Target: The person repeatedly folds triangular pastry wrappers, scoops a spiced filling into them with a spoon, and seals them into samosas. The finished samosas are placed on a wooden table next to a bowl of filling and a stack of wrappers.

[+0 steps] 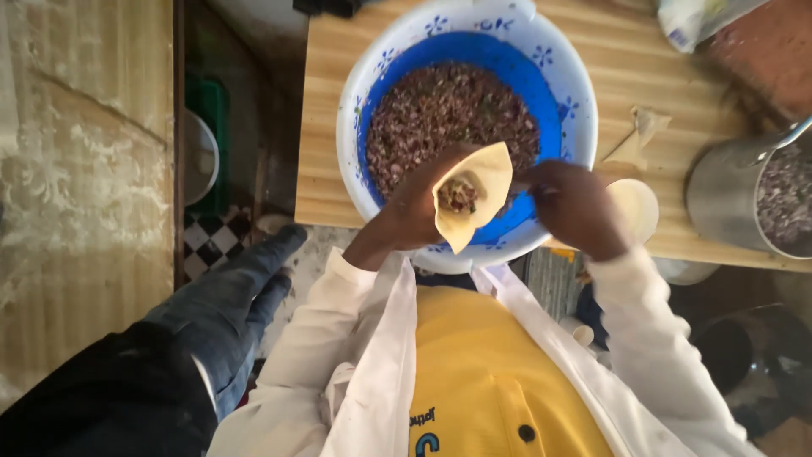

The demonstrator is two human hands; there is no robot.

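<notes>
Wooden table (338,101) fills top of view, light planks. On it, near edge, big blue bowl (567,93) w/ white rim and small blue flower marks, approx half full of dark minced filling (440,110). Bowl hangs a bit over table's near edge.

Steel pot (727,195) at far right of table, also holding dark filling. Small folded dough piece (639,135) lies on table btw bowl and pot. Pale round cup (639,207) sits just beside right hand, partly hidden by it. Plastic bag (689,21) at top right corner.

Person wears white coat (372,364) over yellow shirt (482,372). Dark trouser leg (211,313) lower left, over checked floor.

Left hand (414,207) holds dough cone (469,203) upright over bowl's near side; fingers wrapped round cone's back and side, pressed together, thumb side against the fold. Cone is open at top, pointed tip down, w/ a bit of filling inside.

Right hand (575,207) just beside cone, over bowl rim, fingers bunched together and curled in twd cone's mouth; can't tell if they pinch any filling or touch the dough.
</notes>
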